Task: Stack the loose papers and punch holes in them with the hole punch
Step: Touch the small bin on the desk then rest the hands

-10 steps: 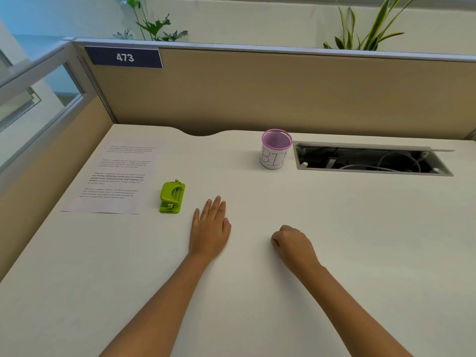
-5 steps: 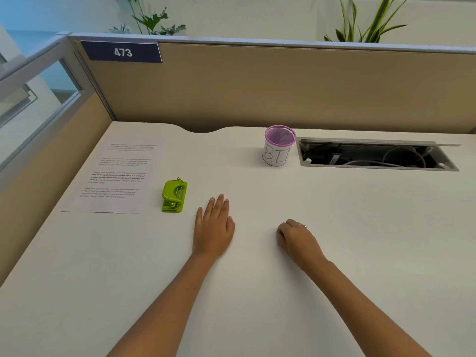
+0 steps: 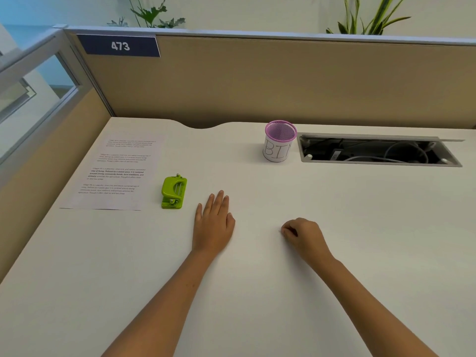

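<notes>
White printed papers (image 3: pixel 113 173) lie flat on the left part of the white desk (image 3: pixel 334 240). Just right of them sits a small green hole punch (image 3: pixel 173 192). My left hand (image 3: pixel 213 222) rests flat on the desk, palm down with its fingers straight, a short way right of the punch and not touching it. My right hand (image 3: pixel 302 234) rests further right on the desk, curled into a loose fist with nothing visible in it.
A purple mesh cup labelled "BIN" (image 3: pixel 279 141) stands at the back of the desk. Beside it on the right is an open cable slot (image 3: pixel 378 152) with wires inside. Tan partition walls (image 3: pixel 257 81) close off the back and left.
Both hands stay in place on the desk. The fingers of my right hand have curled in a little tighter. The view has shifted slightly.
</notes>
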